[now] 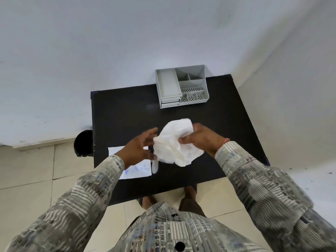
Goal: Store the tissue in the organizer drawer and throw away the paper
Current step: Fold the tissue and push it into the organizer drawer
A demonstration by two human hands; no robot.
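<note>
A crumpled white tissue [173,142] hangs above the middle of the black table [123,110]. My right hand [201,138] grips its upper right part. My left hand [140,148] is at the tissue's left edge with fingers spread; its fingertips touch or nearly touch the tissue. A white sheet of paper [135,168] with faint blue marks lies flat at the table's front left, partly hidden under my left hand and sleeve. The grey organizer [181,86] stands at the table's far edge, its drawers [171,103] at the front left looking closed.
A dark round bin [83,143] stands on the tiled floor just left of the table. White walls close in behind and to the right of the table. My feet show under the table's near edge.
</note>
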